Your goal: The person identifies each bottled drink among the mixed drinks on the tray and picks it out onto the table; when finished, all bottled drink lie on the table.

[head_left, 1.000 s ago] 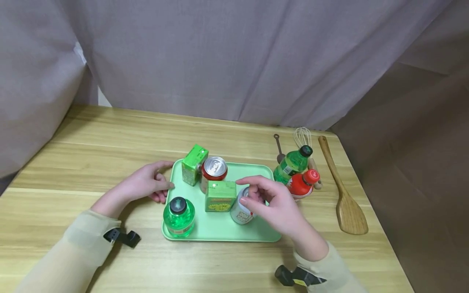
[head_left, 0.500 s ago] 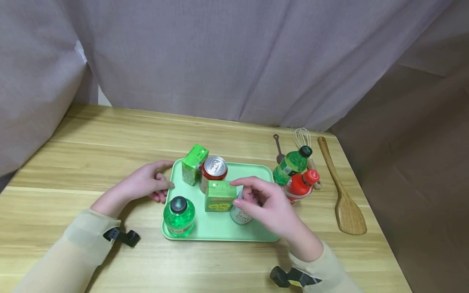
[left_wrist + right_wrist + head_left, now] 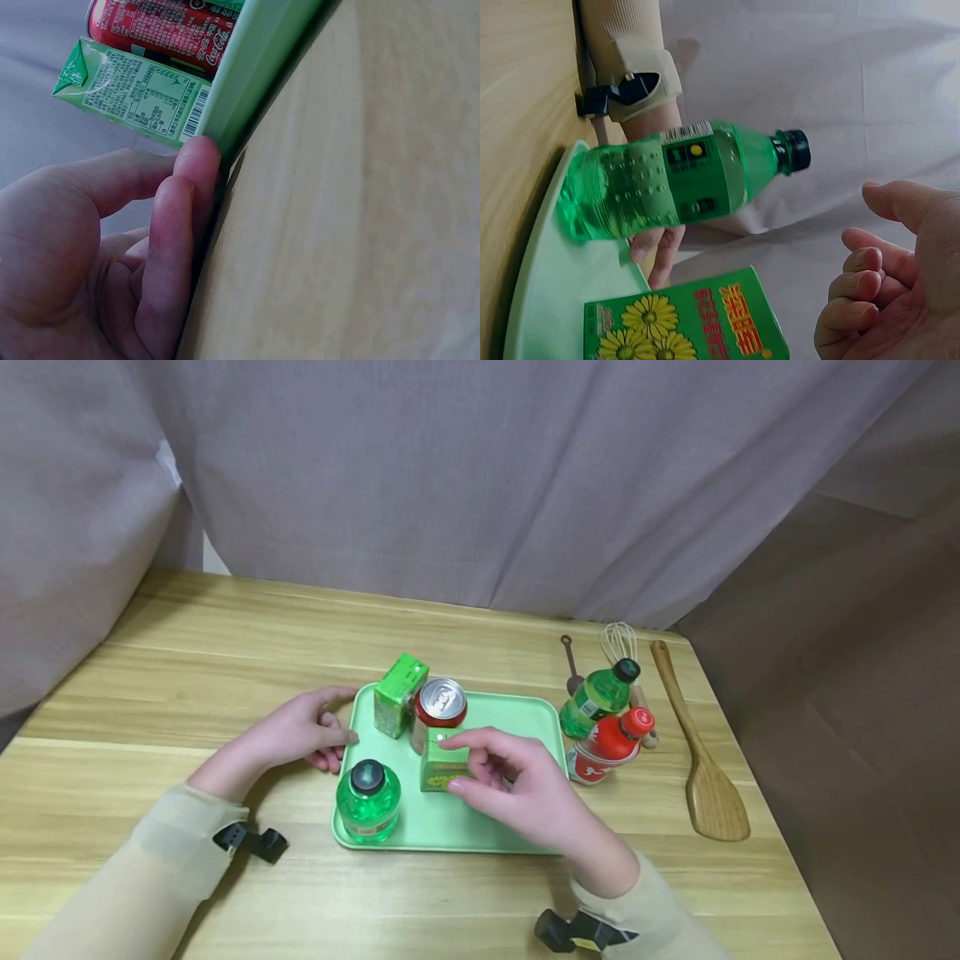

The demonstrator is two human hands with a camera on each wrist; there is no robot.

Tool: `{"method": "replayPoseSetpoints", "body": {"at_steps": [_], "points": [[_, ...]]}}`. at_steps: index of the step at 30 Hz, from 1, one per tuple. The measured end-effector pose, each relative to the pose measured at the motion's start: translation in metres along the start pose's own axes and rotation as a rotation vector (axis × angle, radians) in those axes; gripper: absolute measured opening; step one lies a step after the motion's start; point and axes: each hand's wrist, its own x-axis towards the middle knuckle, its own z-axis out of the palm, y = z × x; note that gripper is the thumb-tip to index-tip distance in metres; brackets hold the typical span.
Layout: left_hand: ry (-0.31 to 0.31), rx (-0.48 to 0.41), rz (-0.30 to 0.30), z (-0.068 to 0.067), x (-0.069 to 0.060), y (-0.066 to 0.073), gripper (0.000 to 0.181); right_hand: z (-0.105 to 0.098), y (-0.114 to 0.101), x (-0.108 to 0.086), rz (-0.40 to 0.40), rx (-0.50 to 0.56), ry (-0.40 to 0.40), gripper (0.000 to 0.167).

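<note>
My left hand (image 3: 303, 732) holds the left rim of the light green tray (image 3: 457, 828), thumb tip on the edge and other fingers curled beside it. My right hand (image 3: 517, 785) hovers over the tray with thumb and forefinger apart and nothing between them. Just left of those fingertips stands a green drink carton (image 3: 442, 768) with yellow flowers. Behind it are a red Coca-Cola can (image 3: 441, 706) and a second green carton (image 3: 400, 693). A green soda bottle (image 3: 368, 806) stands upright in the front left corner. My right hand hides the white can.
Right of the tray stand a green bottle (image 3: 600, 697) and a red-capped bottle (image 3: 611, 743). Behind them lie a whisk (image 3: 619, 642) and a small brown spoon (image 3: 572, 668). A wooden spatula (image 3: 716, 793) lies farther right. Grey cloth (image 3: 420, 485) hangs behind the table.
My right hand has moved left from over the white can toward the front carton, now covering the can and part of the carton. My left hand stays at the tray rim.
</note>
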Motion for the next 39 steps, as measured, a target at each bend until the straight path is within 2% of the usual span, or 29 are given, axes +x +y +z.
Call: {"method": "replayPoseSetpoints", "body": {"at_steps": [6,10,19,28,39], "points": [[0.002,-0.004,-0.004,0.000,-0.001,0.000,0.088,0.009,-0.003,0.005,-0.036,-0.054,-0.029,0.040],[0.002,-0.007,-0.006,0.000,-0.002,0.000,0.089,0.014,-0.004,0.008,-0.054,-0.051,-0.049,0.042],[0.002,-0.011,-0.001,0.000,-0.001,0.000,0.087,0.029,-0.003,0.012,-0.008,-0.015,-0.077,0.043],[0.002,-0.012,0.001,0.000,-0.002,-0.002,0.087,0.043,-0.001,0.020,-0.017,-0.095,-0.093,0.050],[0.006,0.007,0.008,0.000,0.001,-0.002,0.085,0.053,0.003,0.028,-0.023,-0.179,-0.112,0.044]]}}
